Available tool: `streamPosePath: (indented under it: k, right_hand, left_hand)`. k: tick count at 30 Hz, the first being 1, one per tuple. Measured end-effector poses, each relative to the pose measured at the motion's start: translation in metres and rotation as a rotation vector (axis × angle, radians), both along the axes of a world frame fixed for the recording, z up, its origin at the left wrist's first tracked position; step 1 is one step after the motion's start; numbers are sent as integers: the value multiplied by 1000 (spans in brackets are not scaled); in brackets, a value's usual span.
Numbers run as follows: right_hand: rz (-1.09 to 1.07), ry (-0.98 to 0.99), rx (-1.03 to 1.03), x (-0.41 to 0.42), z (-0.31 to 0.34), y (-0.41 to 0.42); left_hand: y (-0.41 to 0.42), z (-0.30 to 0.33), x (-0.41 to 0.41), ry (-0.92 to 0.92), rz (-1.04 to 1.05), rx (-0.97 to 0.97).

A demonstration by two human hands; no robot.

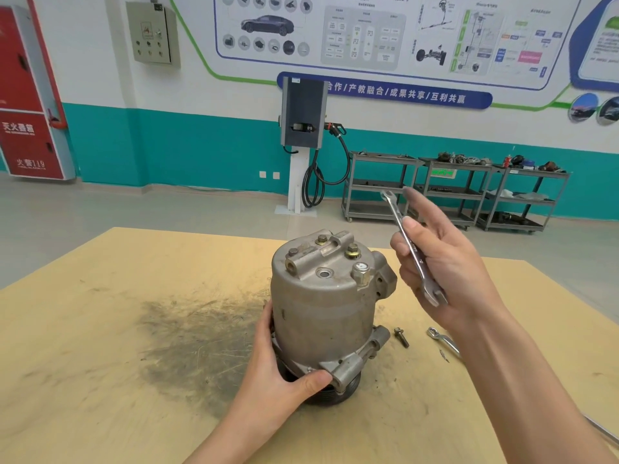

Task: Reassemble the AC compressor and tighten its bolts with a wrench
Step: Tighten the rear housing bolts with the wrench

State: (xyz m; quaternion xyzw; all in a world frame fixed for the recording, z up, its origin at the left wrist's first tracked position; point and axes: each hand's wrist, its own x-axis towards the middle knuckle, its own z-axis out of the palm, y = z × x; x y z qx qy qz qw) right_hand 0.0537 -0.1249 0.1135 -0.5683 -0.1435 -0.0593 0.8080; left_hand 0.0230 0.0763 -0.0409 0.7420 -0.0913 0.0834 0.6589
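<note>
Left hand fingers curled round the compressor base, upright on desk. Right hand fingers clasp the wrench – raised beside the top bolts. Loose bolt lies below those fingers. Risk: wrench slips, compressor tips w/ weak brace.

1 head-worn camera looks forward and down, close over the table, toward the far wall.
</note>
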Motion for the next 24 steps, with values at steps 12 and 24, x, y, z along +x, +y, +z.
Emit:
streamPosePath:
  k: [12,24]
  right_hand:
    - [-13,-167,276,6,-3,5]
    - [-86,-99,41,11,-16,3]
  left_hand:
    - [-1,2,-2,1,4,-4]
    - [-10,-3,-3,-18,0,-10]
